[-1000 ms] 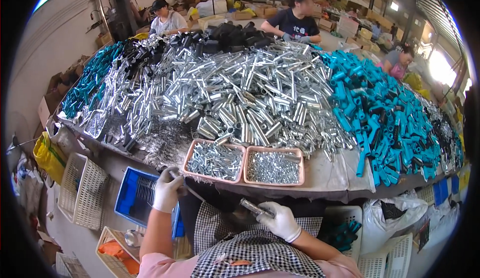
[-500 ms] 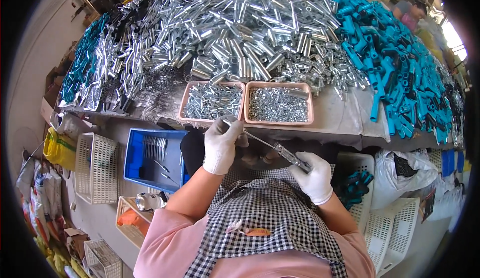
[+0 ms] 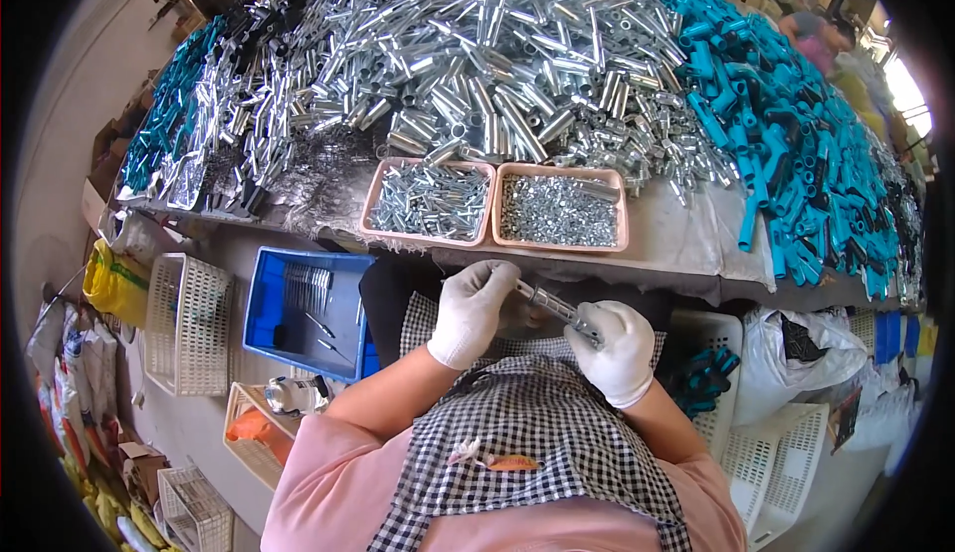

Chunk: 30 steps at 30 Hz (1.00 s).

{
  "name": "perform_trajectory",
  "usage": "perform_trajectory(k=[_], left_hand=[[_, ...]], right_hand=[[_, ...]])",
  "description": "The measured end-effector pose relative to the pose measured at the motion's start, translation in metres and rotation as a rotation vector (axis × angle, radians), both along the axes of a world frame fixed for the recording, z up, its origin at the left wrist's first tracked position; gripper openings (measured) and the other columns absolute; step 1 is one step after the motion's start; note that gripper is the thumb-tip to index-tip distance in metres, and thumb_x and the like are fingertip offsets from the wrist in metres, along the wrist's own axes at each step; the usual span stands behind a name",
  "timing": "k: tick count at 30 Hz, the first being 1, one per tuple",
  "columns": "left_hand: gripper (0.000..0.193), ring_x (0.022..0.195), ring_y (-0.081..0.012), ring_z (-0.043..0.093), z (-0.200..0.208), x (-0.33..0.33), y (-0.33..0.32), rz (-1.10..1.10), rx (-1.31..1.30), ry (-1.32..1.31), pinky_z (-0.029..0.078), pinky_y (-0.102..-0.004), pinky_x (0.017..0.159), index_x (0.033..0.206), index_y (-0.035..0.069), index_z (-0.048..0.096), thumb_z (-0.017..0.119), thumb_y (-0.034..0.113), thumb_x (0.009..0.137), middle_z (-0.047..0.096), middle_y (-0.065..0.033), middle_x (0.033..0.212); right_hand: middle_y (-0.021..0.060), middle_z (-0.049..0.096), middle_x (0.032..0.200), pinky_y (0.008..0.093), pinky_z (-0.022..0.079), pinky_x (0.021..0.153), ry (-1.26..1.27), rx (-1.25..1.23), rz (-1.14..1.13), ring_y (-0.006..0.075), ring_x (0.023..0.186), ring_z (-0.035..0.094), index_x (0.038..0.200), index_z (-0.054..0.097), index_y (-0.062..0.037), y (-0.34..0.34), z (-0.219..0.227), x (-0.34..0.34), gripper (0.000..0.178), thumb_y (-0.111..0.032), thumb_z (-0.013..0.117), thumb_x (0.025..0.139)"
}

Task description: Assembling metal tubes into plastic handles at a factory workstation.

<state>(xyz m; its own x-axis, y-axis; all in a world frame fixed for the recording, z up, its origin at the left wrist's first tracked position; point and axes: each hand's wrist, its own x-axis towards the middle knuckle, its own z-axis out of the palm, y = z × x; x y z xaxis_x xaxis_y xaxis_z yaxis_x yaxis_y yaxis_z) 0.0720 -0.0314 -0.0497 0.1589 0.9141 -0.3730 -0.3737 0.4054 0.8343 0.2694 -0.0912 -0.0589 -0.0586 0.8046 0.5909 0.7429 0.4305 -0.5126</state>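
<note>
Both hands wear white gloves and meet in front of my checked apron, below the bench edge. My right hand point(image 3: 615, 351) is wrapped round the lower end of a shiny metal tube point(image 3: 553, 304), which tilts up to the left. At the tube's upper end, my left hand point(image 3: 476, 315) pinches with thumb and fingertips; the gloves partly hide what lies between them. Just beyond the hands on the bench stand two pink trays: the left tray point(image 3: 374, 200) holds small metal pins, the right tray point(image 3: 563, 248) small nut-like pieces.
A large heap of metal tubes point(image 3: 497, 65) covers the bench, with teal handles point(image 3: 776, 144) piled at the right. On the left below stand a blue bin point(image 3: 261, 298) with finished-looking metal tools and a white basket point(image 3: 184, 323). A white sack point(image 3: 796, 353) sits at the right.
My hands have come closer together. The thin metal rod that stretched from the tube to my left hand no longer shows; my left hand is now at the tube's end.
</note>
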Motion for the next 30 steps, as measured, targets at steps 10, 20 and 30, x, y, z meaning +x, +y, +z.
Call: perform_trajectory(k=[10, 20, 30], left_hand=[[0.025, 0.072, -0.0196, 0.071, -0.008, -0.024, 0.018, -0.33, -0.194, -0.179, 0.058, -0.03, 0.062, 0.103, -0.004, 0.065, 0.058, 0.02, 0.1, 0.072, -0.0132, 0.089], [0.038, 0.087, -0.0336, 0.072, -0.013, -0.014, 0.007, -0.229, -0.133, -0.092, 0.061, -0.0421, 0.081, 0.109, -0.011, 0.06, 0.052, 0.026, 0.103, 0.07, -0.0232, 0.099], [0.025, 0.074, -0.0235, 0.071, -0.012, 0.012, -0.003, -0.146, -0.103, -0.098, 0.061, -0.0345, 0.066, 0.105, -0.005, 0.063, 0.058, 0.019, 0.1, 0.07, -0.0156, 0.094]], right_hand=[[0.0041, 0.06, 0.084, 0.0343, 0.049, 0.054, -0.276, 0.174, 0.084, 0.0208, 0.064, 0.061, 0.087, 0.066, -0.0092, 0.002, 0.013, 0.007, 0.022, -0.009, 0.078, 0.068], [0.0065, 0.06, 0.09, 0.0326, 0.046, 0.052, -0.396, 0.238, 0.064, 0.0199, 0.064, 0.059, 0.09, 0.067, -0.0069, 0.005, 0.004, 0.014, 0.02, -0.011, 0.073, 0.072], [0.0115, 0.064, 0.105, 0.0341, 0.053, 0.062, -0.071, 0.035, 0.157, 0.0267, 0.079, 0.066, 0.102, 0.066, -0.0027, -0.001, -0.002, 0.028, 0.037, -0.012, 0.079, 0.069]])
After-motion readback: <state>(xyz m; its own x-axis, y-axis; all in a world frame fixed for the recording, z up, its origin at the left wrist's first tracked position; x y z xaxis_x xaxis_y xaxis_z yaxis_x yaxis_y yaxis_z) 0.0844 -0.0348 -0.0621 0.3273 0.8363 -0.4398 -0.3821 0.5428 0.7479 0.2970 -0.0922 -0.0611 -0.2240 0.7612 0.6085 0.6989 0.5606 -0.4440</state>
